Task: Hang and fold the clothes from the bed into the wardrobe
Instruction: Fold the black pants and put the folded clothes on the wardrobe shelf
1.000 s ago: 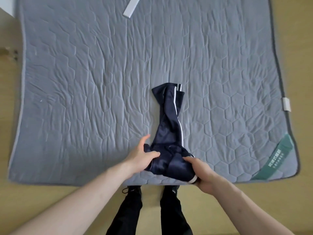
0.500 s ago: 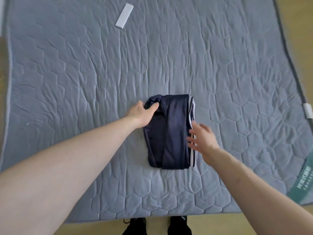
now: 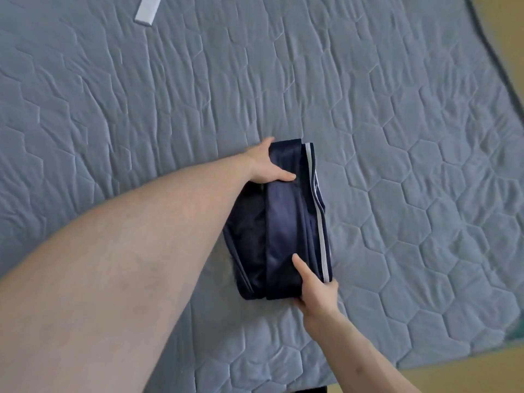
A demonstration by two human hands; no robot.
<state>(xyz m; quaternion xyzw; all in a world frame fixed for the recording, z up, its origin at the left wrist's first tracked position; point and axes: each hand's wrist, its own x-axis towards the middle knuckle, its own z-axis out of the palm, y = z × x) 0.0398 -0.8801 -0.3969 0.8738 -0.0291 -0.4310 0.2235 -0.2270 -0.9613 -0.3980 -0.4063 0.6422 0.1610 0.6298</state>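
Item: folded navy garment (image 3: pixel 286 222), dark blue with a white side stripe (image 3: pixel 320 222) running near-to-far along its right edge; the cut suggests track trousers, though the fold hides the shape.

Location: on the bed, lying flat on the grey quilted mattress cover (image 3: pixel 397 137), roughly mid-scene and towards the near edge. Long axis runs near to far. No wardrobe in view.

Condition: folded into a compact oblong of several layers. Layer edges show along the right side and at the near-left corner. The surface has a slight sheen.

Handling (judged): light, soft, without stiffness. The smooth cloth looks slippery, so the layers are likely to slide apart if lifted by one end or by the top layer alone. Not fragile. Best taken at both short ends, fingers beneath the whole stack and thumb on top, or carried flat on a palm, so the fold survives the trip to the wardrobe.

Left hand (image 3: pixel 265 165): at the far-left corner of the bundle, thumb laid across the top cloth, fingers out of sight round or under the far edge; it grips that end.

Right hand (image 3: pixel 314 290): at the near-right corner, thumb pressed on top beside the stripe, fingers tucked below the near edge; it pinches that end.

Relation: the bundle lies between the two hands, touched by both at diagonally opposite corners.

Also present: a white flat bar (image 3: pixel 147 11) at far left, well apart from the garment.
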